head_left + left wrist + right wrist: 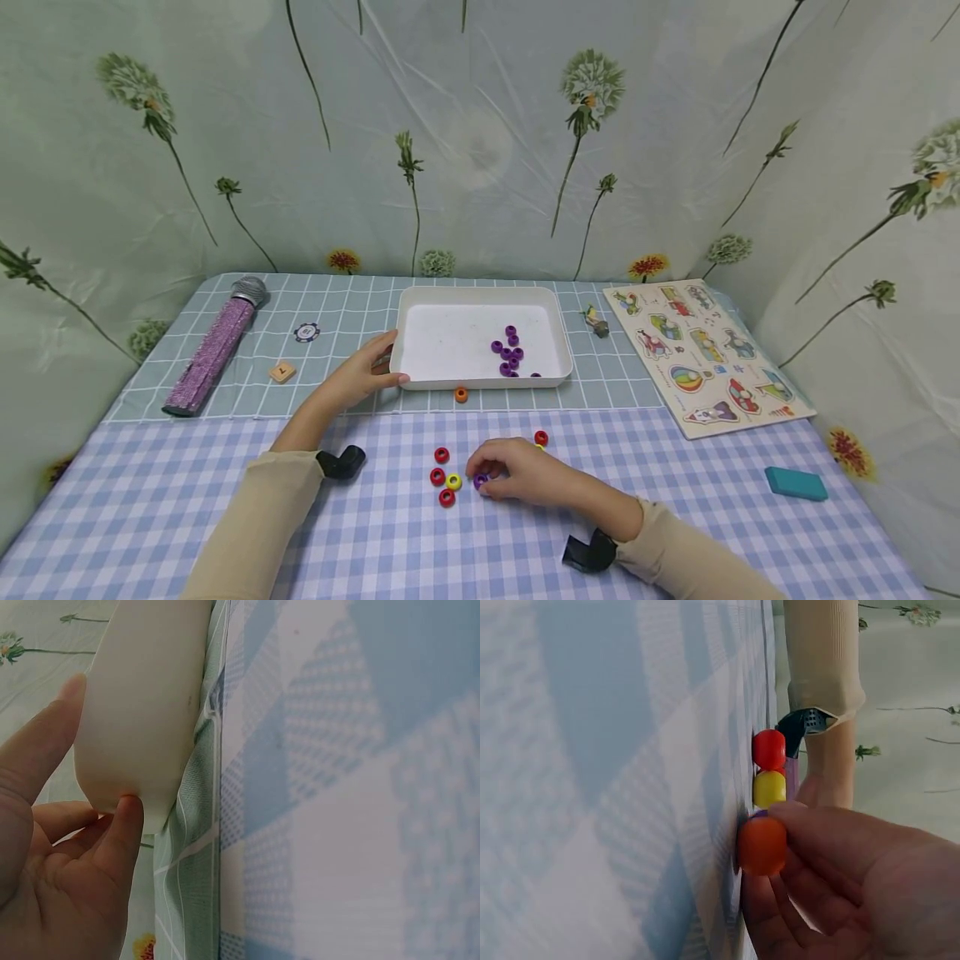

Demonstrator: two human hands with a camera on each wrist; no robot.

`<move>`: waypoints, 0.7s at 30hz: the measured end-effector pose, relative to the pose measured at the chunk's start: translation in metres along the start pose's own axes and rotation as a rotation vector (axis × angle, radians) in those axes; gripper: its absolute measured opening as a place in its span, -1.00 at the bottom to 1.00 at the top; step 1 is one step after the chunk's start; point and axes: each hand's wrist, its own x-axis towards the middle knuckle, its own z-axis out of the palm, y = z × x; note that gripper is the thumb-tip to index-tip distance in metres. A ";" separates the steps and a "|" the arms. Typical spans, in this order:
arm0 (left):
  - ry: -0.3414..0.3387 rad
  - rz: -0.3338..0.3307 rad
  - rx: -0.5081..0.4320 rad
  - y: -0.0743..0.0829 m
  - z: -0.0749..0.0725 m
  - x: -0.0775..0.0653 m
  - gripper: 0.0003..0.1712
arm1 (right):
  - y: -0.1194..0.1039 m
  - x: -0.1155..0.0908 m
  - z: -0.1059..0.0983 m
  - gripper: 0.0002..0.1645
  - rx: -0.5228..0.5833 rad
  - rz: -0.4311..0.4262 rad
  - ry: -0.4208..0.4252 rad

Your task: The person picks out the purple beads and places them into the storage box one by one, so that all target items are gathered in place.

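Note:
My left hand (365, 372) grips the left end of a white tray (480, 385), its thumb at the near corner and its fingers along the side. In the left wrist view, fingertips press the wall of the tray (142, 697). Several purple beads (513, 353) lie inside, toward the right. On the checked cloth, my right hand (528, 472) pinches a purple bead (481, 481) between thumb and fingers. Beside it are several red beads (437, 477) and a yellow bead (453, 482). The right wrist view shows an orange bead (763, 846) close to the fingers.
Another orange bead (461, 394) sits before the tray; a red bead (541, 437) is beyond my right hand. At left lie a glittery microphone (213, 350), a chip (307, 332) and a wooden tile (282, 372). At right are a puzzle board (705, 358), small figure (596, 322) and teal block (797, 483).

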 end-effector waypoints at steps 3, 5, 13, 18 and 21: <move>-0.002 0.005 -0.005 0.000 0.000 0.000 -0.06 | -0.004 0.001 -0.005 -0.82 0.027 0.018 0.034; -0.004 0.010 -0.007 -0.001 0.000 0.000 -0.05 | -0.006 0.003 -0.013 -0.81 0.043 0.018 0.077; -0.006 -0.015 -0.005 0.005 0.000 -0.003 -0.07 | -0.005 0.020 -0.063 -0.76 0.042 0.067 0.330; -0.004 -0.008 0.004 -0.001 0.000 0.000 -0.07 | 0.028 0.037 -0.087 -0.74 0.029 0.134 0.459; -0.003 -0.006 0.003 -0.001 0.000 0.000 -0.07 | 0.043 0.045 -0.097 -0.76 0.012 0.167 0.507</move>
